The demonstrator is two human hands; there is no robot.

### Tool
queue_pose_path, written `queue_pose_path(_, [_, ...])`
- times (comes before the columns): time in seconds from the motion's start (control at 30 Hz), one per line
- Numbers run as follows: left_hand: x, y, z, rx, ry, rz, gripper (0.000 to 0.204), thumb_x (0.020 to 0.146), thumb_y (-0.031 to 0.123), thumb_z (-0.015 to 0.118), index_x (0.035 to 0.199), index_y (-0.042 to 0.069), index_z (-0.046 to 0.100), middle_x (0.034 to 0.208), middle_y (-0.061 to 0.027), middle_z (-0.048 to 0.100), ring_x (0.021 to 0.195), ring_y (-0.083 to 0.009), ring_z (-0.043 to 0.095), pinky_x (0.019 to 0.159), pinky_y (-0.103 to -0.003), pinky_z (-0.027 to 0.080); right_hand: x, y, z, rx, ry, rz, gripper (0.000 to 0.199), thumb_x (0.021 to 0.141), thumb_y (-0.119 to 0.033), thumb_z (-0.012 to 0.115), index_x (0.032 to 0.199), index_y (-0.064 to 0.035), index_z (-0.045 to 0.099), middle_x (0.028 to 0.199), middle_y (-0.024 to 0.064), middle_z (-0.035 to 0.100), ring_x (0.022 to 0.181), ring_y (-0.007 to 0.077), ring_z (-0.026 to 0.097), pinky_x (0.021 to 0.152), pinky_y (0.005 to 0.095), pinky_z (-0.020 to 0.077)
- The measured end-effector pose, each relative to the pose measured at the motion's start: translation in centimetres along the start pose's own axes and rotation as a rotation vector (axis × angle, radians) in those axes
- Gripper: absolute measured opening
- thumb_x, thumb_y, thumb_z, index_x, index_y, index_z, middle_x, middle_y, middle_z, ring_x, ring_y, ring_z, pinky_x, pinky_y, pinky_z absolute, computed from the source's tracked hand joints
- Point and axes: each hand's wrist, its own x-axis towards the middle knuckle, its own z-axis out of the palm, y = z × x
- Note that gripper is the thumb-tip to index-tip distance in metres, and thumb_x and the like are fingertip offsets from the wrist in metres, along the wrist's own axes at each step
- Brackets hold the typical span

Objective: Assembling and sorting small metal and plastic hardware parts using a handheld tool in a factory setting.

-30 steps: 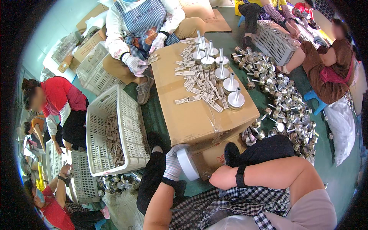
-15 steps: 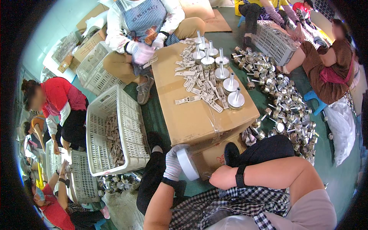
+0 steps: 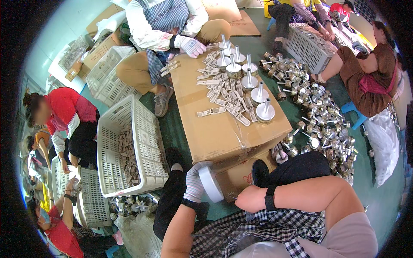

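Observation:
My left hand (image 3: 194, 185), in a pale striped glove, is closed on a white round, roll-like piece (image 3: 210, 185) beside the near end of a tall cardboard box (image 3: 206, 116). My bare right hand (image 3: 249, 199) is curled just right of that piece, in front of a lower cardboard surface (image 3: 234, 176); its fingertips are hidden, and what they hold I cannot make out. On the box top lie several beige plastic clips (image 3: 223, 103). Along its right edge stand several round metal pieces with upright stems (image 3: 265, 111).
A white crate (image 3: 148, 150) of beige clips stands left of the box. Many metal stemmed parts (image 3: 320, 124) cover the floor at right. Across the box sits a co-worker whose gloved hand (image 3: 191, 46) rests at its far edge. More people sit around grey crates (image 3: 309, 51).
The gloved hand of the co-worker across the box has moved right onto its far edge. People at the left have shifted slightly. My hands have stayed in place.

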Motion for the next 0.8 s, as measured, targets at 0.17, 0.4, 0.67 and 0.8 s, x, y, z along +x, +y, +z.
queue_pose_path(0.17, [-0.01, 0.78, 0.39, -0.222, -0.015, -0.12, 0.021, 0.083, 0.004, 0.051, 0.096, -0.006, 0.063, 0.078, -0.0128, 0.064, 0.068, -0.022, 0.062, 0.066, -0.034, 0.055, -0.27, -0.09, -0.28, 0.004, 0.003, -0.008, 0.017, 0.072, -0.009, 0.059, 0.083, -0.0024, 0.07, 0.088, 0.0151, 0.068, 0.082, 0.0319, 0.067, 0.064, 0.044, 0.0543])
queue_pose_path(0.4, [0.2, 0.5, 0.1, -0.258, 0.029, -0.164, 0.019, 0.083, 0.007, 0.053, 0.091, -0.005, 0.065, 0.076, -0.012, 0.063, 0.065, -0.0224, 0.061, 0.064, -0.034, 0.053, -0.1, -0.04, 0.04, 0.001, 0.019, -0.019, 0.017, 0.071, -0.008, 0.059, 0.083, -0.0017, 0.07, 0.086, 0.0155, 0.068, 0.081, 0.0321, 0.067, 0.063, 0.0443, 0.0542])
queue_pose_path(0.67, [0.09, 0.4, 0.29, -0.229, 0.011, -0.113, 0.017, 0.081, 0.005, 0.054, 0.09, -0.004, 0.066, 0.077, -0.0119, 0.064, 0.065, -0.022, 0.061, 0.065, -0.033, 0.053, -0.07, -0.03, 0.19, -0.007, 0.019, -0.021, 0.017, 0.072, -0.009, 0.059, 0.083, -0.002, 0.07, 0.086, 0.0142, 0.069, 0.081, 0.0311, 0.067, 0.062, 0.044, 0.0544])
queue_pose_path(0.8, [-0.01, 0.12, 0.19, -0.082, 0.067, -0.069, 0.018, 0.081, 0.006, 0.055, 0.091, -0.004, 0.066, 0.077, -0.0121, 0.064, 0.066, -0.0222, 0.061, 0.065, -0.033, 0.053, 0.08, 0.0, 0.31, -0.017, 0.009, -0.023, 0.017, 0.072, -0.009, 0.06, 0.083, -0.0023, 0.07, 0.086, 0.0137, 0.069, 0.081, 0.0307, 0.067, 0.061, 0.0436, 0.0545])
